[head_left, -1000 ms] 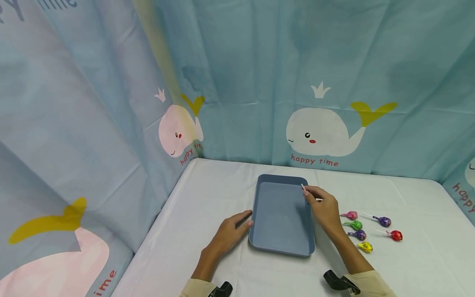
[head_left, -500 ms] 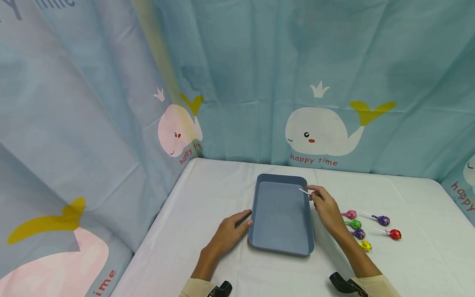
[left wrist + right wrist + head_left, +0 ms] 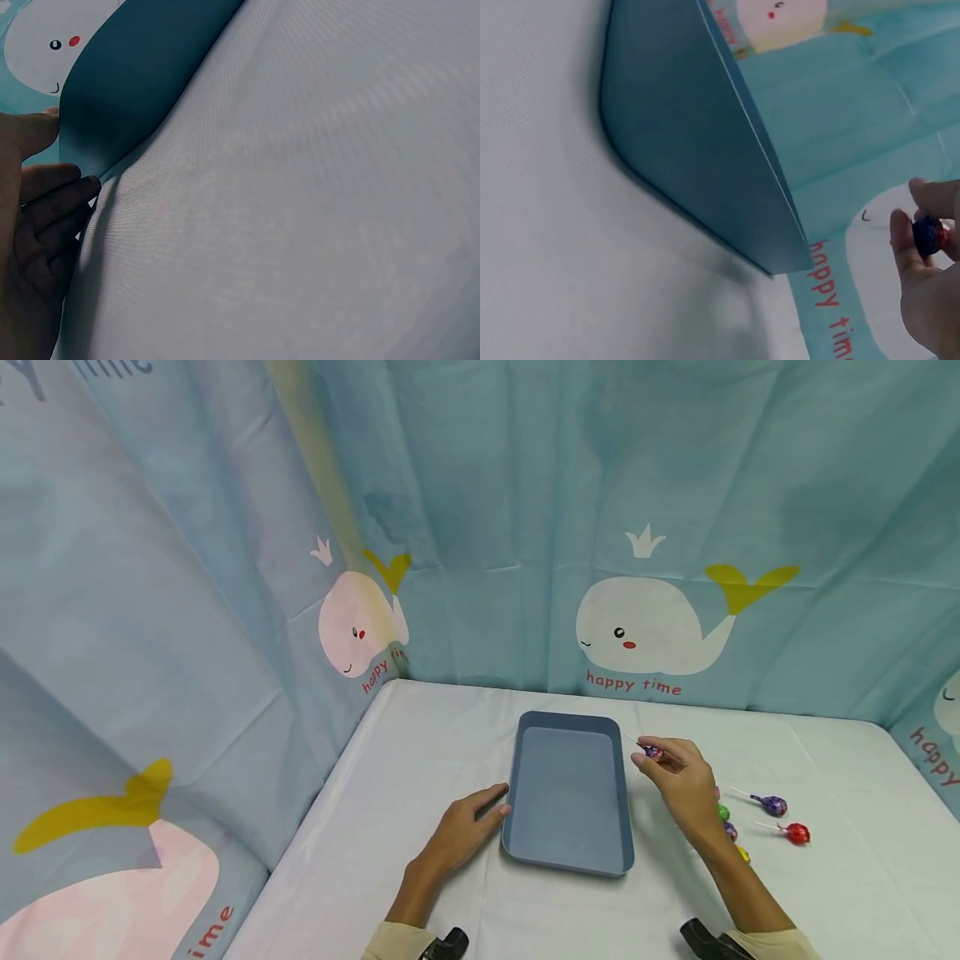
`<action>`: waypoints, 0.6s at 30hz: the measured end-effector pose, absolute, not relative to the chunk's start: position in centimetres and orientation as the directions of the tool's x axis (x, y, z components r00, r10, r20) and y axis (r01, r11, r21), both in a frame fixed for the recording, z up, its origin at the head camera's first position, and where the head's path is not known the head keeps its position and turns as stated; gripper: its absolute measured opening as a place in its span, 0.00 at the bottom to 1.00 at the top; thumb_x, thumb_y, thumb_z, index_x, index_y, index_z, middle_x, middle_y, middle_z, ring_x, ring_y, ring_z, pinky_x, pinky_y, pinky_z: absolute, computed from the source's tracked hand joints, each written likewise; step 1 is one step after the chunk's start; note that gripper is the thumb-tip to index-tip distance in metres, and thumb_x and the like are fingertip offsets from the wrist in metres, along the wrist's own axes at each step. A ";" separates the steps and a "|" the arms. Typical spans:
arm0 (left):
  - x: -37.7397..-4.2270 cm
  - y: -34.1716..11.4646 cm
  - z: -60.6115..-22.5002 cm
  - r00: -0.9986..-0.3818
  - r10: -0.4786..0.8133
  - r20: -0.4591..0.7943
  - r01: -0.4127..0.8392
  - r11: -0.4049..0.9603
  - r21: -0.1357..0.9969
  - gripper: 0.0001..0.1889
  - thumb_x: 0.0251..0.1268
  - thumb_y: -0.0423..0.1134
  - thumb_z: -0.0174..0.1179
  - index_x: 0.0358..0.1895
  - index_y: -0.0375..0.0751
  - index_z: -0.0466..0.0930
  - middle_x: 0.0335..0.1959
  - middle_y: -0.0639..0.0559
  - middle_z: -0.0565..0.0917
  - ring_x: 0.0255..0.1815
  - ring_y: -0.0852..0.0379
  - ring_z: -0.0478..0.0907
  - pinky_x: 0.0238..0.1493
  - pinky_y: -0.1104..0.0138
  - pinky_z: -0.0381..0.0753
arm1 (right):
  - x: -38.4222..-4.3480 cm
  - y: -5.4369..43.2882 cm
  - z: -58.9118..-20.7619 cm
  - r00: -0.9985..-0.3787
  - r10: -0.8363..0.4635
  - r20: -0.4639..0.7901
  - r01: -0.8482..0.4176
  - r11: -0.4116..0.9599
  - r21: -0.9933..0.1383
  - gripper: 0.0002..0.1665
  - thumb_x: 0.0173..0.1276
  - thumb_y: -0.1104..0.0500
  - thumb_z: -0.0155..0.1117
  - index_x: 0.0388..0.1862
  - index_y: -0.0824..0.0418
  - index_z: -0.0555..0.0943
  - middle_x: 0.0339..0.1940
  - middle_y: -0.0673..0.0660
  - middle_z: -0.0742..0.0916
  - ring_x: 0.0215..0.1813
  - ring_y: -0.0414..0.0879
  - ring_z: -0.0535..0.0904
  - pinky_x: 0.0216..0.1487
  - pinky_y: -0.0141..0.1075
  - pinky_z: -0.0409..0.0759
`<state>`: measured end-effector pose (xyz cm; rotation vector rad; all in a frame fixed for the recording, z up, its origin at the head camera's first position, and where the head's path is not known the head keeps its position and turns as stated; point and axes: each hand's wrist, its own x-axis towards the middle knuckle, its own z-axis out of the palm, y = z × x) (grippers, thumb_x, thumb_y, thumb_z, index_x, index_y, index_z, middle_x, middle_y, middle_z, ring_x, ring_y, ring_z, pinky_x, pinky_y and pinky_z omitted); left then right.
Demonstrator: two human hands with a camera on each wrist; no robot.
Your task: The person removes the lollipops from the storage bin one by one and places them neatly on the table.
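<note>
My right hand pinches a lollipop in a dark purple and red wrapper, just beyond the right side of a blue-grey tray. Its white stick points left, toward the tray's far right corner. In the right wrist view the wrapped lollipop head shows between thumb and fingers, with the tray wall to its left. My left hand rests on the table with fingertips right at the tray's left edge. The left wrist view shows its fingers extended along the tray's side. Nothing lies inside the tray.
Right of the tray lie a purple lollipop and a red one. Several more, including a green one, are partly hidden behind my right wrist. A whale-print curtain stands behind the white table.
The right hand has moved right, off the tray's far right corner, carrying the lollipop; its head now shows between the fingers. The left hand and the tray stay put.
</note>
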<state>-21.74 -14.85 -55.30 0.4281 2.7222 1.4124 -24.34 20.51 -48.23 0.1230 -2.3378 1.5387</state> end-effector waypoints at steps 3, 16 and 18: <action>-21.7 -14.8 -55.3 -0.962 0.261 0.083 0.219 0.548 0.807 0.32 0.81 0.63 0.55 0.78 0.52 0.73 0.76 0.51 0.76 0.79 0.44 0.70 0.80 0.45 0.68 | -23.9 20.9 -48.0 -0.943 0.115 0.314 -0.246 0.396 -0.885 0.23 0.76 0.57 0.72 0.66 0.65 0.85 0.55 0.60 0.80 0.50 0.30 0.79 0.52 0.13 0.79; -21.7 -14.8 -55.4 -0.961 0.263 0.092 0.225 0.541 0.810 0.32 0.81 0.61 0.56 0.78 0.50 0.74 0.76 0.49 0.76 0.79 0.43 0.70 0.80 0.45 0.68 | -22.2 23.0 -48.1 -0.955 0.149 0.256 -0.168 0.440 -0.882 0.27 0.76 0.50 0.72 0.68 0.60 0.83 0.59 0.58 0.85 0.48 0.23 0.83 0.47 0.16 0.83; -21.7 -14.8 -55.4 -0.960 0.263 0.092 0.225 0.539 0.812 0.32 0.81 0.61 0.56 0.78 0.50 0.73 0.76 0.50 0.76 0.79 0.44 0.70 0.80 0.45 0.68 | -21.9 23.5 -48.3 -0.953 0.151 0.263 -0.168 0.460 -0.872 0.27 0.76 0.50 0.72 0.69 0.60 0.83 0.58 0.56 0.83 0.47 0.23 0.82 0.47 0.16 0.82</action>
